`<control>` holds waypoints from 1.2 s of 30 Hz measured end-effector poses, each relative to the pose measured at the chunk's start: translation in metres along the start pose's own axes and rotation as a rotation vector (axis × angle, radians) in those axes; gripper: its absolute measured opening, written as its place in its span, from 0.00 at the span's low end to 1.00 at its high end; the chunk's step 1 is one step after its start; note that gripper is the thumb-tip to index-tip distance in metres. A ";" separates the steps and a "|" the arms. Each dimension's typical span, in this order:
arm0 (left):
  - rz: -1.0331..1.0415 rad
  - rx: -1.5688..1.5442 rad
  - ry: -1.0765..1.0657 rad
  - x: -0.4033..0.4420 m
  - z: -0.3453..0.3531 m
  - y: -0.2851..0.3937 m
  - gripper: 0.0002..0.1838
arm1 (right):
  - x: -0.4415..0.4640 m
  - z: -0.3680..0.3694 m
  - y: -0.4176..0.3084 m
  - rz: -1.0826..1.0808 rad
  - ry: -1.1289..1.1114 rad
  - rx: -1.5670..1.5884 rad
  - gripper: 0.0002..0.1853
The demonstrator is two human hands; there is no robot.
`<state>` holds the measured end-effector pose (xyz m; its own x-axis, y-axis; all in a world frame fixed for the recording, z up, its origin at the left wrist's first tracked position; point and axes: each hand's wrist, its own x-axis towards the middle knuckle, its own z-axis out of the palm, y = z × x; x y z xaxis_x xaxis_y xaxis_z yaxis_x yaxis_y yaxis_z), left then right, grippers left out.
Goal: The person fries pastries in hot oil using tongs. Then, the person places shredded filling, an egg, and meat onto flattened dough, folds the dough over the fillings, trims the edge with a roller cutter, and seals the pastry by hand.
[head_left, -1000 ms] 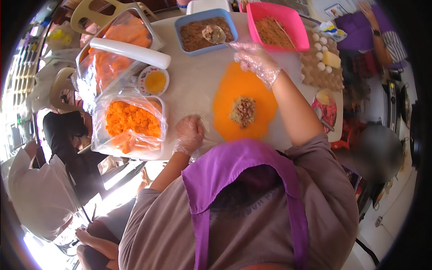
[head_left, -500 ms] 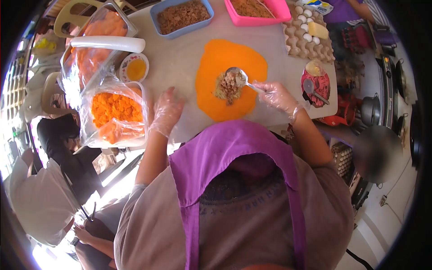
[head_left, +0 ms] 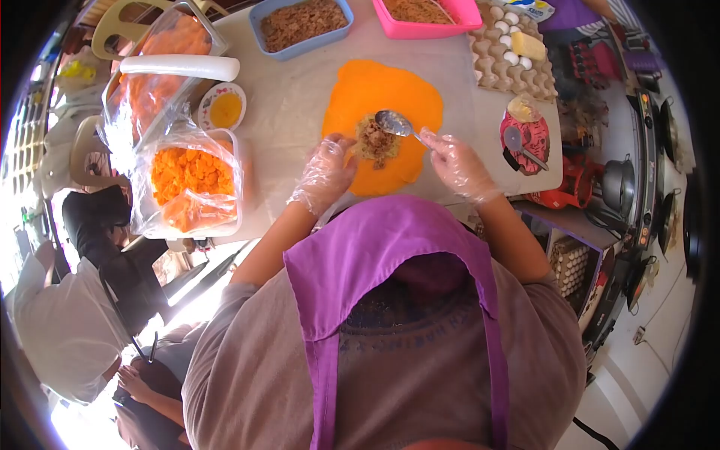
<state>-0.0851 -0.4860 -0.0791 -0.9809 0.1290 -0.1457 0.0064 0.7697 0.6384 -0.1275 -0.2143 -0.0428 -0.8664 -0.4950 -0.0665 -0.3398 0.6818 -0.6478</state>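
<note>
A flat sheet of orange dough [head_left: 411, 94] lies on the table in front of me. Near its middle sits a mound of brownish shredded filling [head_left: 375, 142]. My right hand [head_left: 456, 163], in a clear plastic glove, is closed round the handle of a metal spoon [head_left: 395, 122]. The spoon's bowl is over the upper edge of the filling. My left hand [head_left: 328, 172], gloved too, rests over the dough's left edge, its fingers beside the mound. They are slightly bent and apart, with nothing visible in them.
Left stand an orange-filled tub [head_left: 238, 187], a bowl of yellow liquid [head_left: 225, 109] and a white roller [head_left: 180, 67]. At the back are a blue tub [head_left: 304, 50] and a pink tub [head_left: 427, 30]. An egg tray [head_left: 491, 71] and a pink container [head_left: 531, 139] stand right. Another person [head_left: 64, 322] is lower left.
My left hand has moved right, from the table onto the dough's edge beside the filling. The spoon's bowl, loaded with filling before, now looks mostly emptied onto the mound.
</note>
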 end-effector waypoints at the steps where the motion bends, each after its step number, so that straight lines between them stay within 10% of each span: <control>1: -0.004 -0.035 0.010 -0.003 -0.002 -0.004 0.17 | 0.003 0.000 0.007 -0.067 0.056 0.112 0.23; 4: -0.037 -0.137 0.072 -0.014 -0.004 -0.019 0.16 | 0.015 -0.019 0.008 0.562 -0.228 0.594 0.24; 12: -0.076 -0.155 0.219 -0.041 -0.014 -0.032 0.15 | 0.155 -0.039 -0.031 0.258 -0.147 0.645 0.23; 17: -0.084 -0.198 0.218 -0.048 -0.013 -0.026 0.15 | 0.247 -0.017 -0.071 0.217 -0.063 -0.356 0.19; 20: -0.097 -0.254 0.209 -0.056 -0.016 -0.024 0.15 | 0.280 0.023 0.002 -0.218 0.138 -0.529 0.21; 27: -0.148 -0.239 0.252 -0.081 -0.008 -0.055 0.16 | 0.112 0.023 -0.033 -0.288 -0.374 -0.102 0.15; 36: -0.175 -0.234 0.173 -0.083 0.006 -0.050 0.15 | 0.016 0.088 -0.003 -0.091 -0.229 -0.172 0.09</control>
<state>-0.0026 -0.5316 -0.1038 -0.9818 -0.1154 -0.1506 -0.1897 0.6040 0.7741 -0.1080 -0.2719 -0.1090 -0.7308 -0.6538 -0.1960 -0.4864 0.7003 -0.5224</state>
